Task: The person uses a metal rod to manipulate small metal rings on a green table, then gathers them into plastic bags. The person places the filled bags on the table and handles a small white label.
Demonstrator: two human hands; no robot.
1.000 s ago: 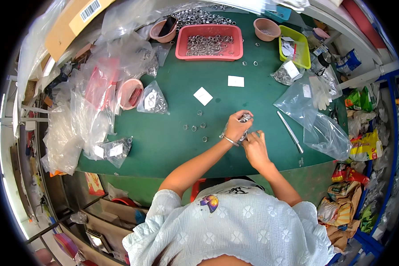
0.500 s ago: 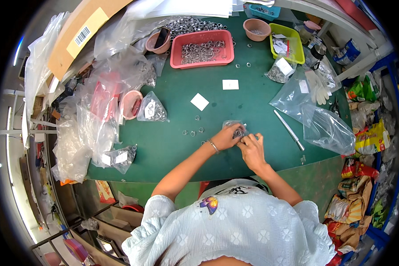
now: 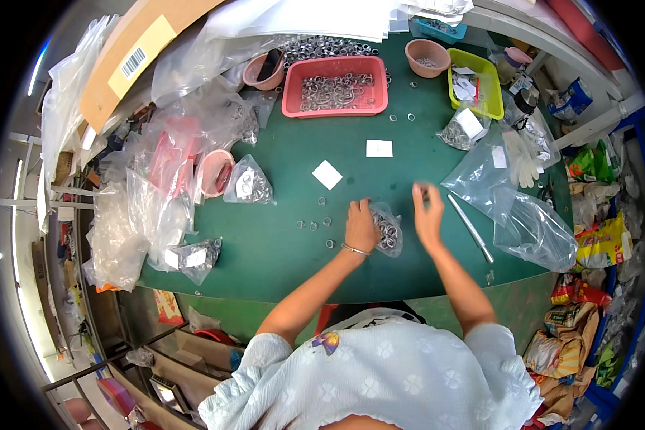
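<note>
A small clear plastic bag of metal rings (image 3: pixel 388 236) lies on the green table near its front edge. My left hand (image 3: pixel 362 231) is closed at the bag's left side, gripping its plastic; the fingertips are partly hidden. My right hand (image 3: pixel 428 215) is raised to the right of the bag, apart from it. Its fingers are spread, blurred at the tips, with nothing visible in them. Several loose rings (image 3: pixel 327 221) are scattered left of my left hand. Beyond them lie two white paper labels, one turned like a diamond (image 3: pixel 327 175) and one straight (image 3: pixel 379 148).
A pink tray (image 3: pixel 335 112) of rings stands at the back, beside a yellow-green basket (image 3: pixel 496 93). Filled bags (image 3: pixel 249 183) and loose plastic (image 3: pixel 140 215) crowd the left. On the right lie a metal rod (image 3: pixel 470 228), a large clear bag (image 3: pixel 530 226) and a glove (image 3: pixel 526 161).
My hands have parted: the right moved up and right off the bag, the left shifted slightly left. The bag now shows between them, lower than before.
</note>
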